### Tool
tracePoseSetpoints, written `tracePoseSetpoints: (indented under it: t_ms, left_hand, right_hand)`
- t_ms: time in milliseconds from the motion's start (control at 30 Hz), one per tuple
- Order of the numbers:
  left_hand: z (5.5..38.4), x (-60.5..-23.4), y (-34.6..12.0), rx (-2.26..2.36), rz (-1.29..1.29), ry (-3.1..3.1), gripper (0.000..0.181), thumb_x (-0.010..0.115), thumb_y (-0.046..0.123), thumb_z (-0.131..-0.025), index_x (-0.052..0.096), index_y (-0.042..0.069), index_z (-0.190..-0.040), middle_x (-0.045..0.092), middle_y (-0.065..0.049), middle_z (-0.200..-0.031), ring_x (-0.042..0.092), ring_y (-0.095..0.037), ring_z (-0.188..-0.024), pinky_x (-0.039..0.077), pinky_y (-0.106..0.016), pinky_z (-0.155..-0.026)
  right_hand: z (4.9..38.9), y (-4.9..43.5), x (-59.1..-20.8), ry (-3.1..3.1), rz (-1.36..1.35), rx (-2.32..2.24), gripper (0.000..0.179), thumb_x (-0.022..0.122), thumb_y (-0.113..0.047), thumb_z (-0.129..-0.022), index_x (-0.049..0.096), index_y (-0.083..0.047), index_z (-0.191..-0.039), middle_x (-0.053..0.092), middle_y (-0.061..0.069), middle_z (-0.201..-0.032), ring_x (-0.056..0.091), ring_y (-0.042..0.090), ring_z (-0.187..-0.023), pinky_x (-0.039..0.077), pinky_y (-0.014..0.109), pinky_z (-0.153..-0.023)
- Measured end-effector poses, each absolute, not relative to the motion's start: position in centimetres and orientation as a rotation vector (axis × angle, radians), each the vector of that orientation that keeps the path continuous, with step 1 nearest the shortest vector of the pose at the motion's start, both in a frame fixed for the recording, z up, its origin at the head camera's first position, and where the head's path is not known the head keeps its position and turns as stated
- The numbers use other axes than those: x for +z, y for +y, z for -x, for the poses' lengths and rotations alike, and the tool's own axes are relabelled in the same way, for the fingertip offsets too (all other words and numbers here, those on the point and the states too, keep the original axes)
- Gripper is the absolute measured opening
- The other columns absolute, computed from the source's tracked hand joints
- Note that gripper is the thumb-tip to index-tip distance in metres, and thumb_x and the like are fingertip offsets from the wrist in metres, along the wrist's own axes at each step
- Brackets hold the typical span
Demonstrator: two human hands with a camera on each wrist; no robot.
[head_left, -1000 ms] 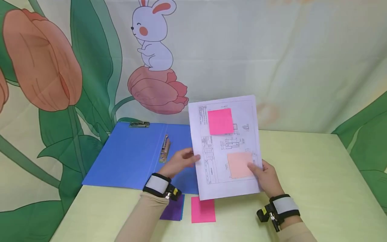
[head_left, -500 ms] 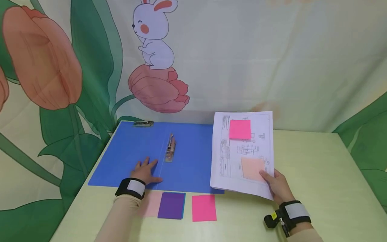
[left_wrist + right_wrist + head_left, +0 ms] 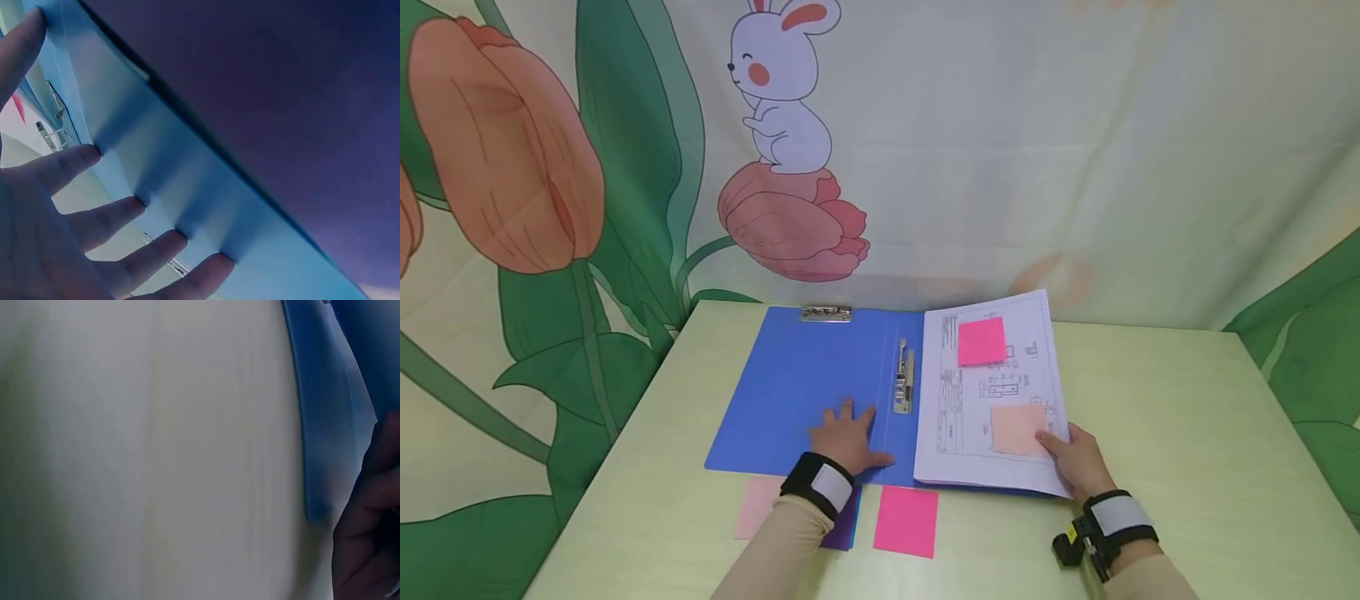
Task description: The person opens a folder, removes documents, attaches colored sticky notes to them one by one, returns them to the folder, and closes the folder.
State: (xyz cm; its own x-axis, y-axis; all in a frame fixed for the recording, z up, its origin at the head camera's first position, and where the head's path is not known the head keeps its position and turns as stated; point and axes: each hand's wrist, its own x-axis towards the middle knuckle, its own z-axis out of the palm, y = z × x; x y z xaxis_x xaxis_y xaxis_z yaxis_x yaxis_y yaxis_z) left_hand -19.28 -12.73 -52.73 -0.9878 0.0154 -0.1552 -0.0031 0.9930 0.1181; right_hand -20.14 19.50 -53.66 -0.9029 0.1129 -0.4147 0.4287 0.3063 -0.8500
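A blue folder lies spread on the table, with a metal clip at its top edge and a metal lever clip beside the spine. My left hand rests on the left cover with fingers spread; in the left wrist view its fingertips touch the blue cover. Over the folder's right side, my right hand pinches the lower right corner of a stack of printed sheets. The top sheet bears a hot-pink sticky note and a peach sticky note.
Along the folder's near edge lie a pale pink sticky note, purple sticky notes with blue beneath, partly behind the left wrist, and another hot-pink note. A printed curtain hangs behind the table.
The left hand left the sheets and came down on the folder's cover. The folder has slid right along with that hand. The right hand's sheets have lowered over the folder's right side.
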Motion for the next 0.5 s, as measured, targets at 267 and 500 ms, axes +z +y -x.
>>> tracePoseSetpoints:
  t_ms: [267, 500]
  left_hand:
    - [18.6, -51.2, -10.7, 0.189, -0.119, 2.922, 0.089, 0.077, 0.059, -0.061, 0.048, 0.022, -0.136, 0.037, -0.017, -0.139, 0.036, -0.043, -0.12, 0.038, -0.06, -0.085]
    - [19.3, -50.9, -11.0, 0.246, -0.166, 2.918, 0.084, 0.082, 0.05, -0.059, 0.052, 0.02, -0.132, 0.041, -0.018, -0.134, 0.037, -0.04, -0.118, 0.041, -0.056, -0.084]
  right_hand:
    - [20.3, 20.1, -53.7, 2.357, -0.477, -1.557, 0.049, 0.055, -0.026, -0.094, 0.045, 0.003, -0.132, 0.057, 0.022, -0.117, 0.057, 0.019, -0.079, 0.044, 0.024, -0.061]
    - [20.5, 20.5, -53.8, 2.333, -0.434, -1.576, 0.048, 0.056, -0.024, -0.093, 0.046, 0.004, -0.13, 0.061, 0.018, -0.105, 0.059, 0.015, -0.07, 0.047, 0.027, -0.06]
